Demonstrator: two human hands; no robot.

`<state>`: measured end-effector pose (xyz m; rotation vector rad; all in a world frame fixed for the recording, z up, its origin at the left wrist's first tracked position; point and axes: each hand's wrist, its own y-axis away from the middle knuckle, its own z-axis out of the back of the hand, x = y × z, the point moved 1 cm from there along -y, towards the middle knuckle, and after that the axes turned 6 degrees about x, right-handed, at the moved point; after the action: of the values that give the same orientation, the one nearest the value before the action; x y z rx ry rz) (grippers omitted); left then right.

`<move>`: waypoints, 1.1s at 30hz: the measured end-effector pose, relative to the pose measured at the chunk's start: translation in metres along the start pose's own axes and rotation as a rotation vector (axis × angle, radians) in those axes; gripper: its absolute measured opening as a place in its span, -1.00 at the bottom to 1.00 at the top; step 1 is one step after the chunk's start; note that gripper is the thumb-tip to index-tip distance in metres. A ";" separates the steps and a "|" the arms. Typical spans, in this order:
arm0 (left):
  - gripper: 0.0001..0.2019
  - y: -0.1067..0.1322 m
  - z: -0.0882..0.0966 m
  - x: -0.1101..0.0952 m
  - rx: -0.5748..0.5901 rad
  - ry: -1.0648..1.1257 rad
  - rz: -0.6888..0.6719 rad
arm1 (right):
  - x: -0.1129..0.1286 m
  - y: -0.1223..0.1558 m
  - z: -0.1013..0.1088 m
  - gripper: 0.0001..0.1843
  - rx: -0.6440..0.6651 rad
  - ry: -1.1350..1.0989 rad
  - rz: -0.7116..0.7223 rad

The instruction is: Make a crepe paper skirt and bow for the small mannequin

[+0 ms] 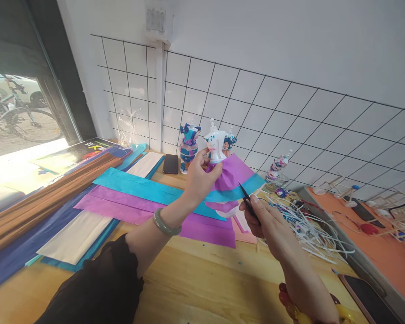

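Observation:
My left hand [204,175] pinches a small white dress-form figure [217,143], upright above the table. From its waist flares a layered paper skirt [234,173], purple above and turquoise below. Close to the skirt's lower right edge, my right hand [265,220] grips a slim black pointed tool [248,198]; its tip points up and left at the turquoise band. Fingers cover the tool's rear part, so its exact kind is unclear. Under my left forearm lie a turquoise paper strip [138,186] and a purple paper strip [205,231].
Behind stand a decorated figure [189,146] and a phone [170,164]. At right lie tangled white strips [303,229], another figure [278,166] and an orange tray [364,229] with small parts. Brown paper [54,198] covers the left side; a dark device [367,297] lies at lower right.

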<state>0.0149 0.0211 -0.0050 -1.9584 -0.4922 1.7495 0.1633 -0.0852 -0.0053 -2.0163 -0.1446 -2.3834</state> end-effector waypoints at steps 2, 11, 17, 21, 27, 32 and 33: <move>-0.54 0.000 0.000 0.001 -0.002 -0.010 -0.003 | 0.000 0.000 0.000 -0.56 -0.009 0.008 -0.002; -0.52 0.003 -0.004 -0.001 0.027 -0.039 -0.010 | 0.002 0.001 -0.002 -0.55 -0.025 0.042 0.011; -0.52 0.002 -0.004 0.000 0.034 -0.041 -0.014 | 0.002 0.000 -0.002 -0.56 -0.040 0.076 0.025; -0.52 0.002 -0.005 -0.001 0.038 -0.029 -0.023 | 0.002 -0.001 -0.003 -0.56 -0.065 0.073 0.030; -0.52 0.004 -0.005 -0.002 0.040 -0.041 -0.018 | 0.003 0.001 -0.003 -0.55 -0.049 0.042 0.031; -0.51 0.006 -0.006 -0.004 0.046 -0.067 -0.014 | 0.004 0.002 -0.003 -0.54 -0.050 0.053 0.028; -0.51 0.007 -0.007 -0.005 0.044 -0.084 -0.017 | 0.004 0.002 -0.004 -0.54 -0.057 0.054 0.026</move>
<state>0.0204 0.0120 -0.0044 -1.8514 -0.4941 1.8224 0.1591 -0.0871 -0.0015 -1.9621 -0.0495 -2.4503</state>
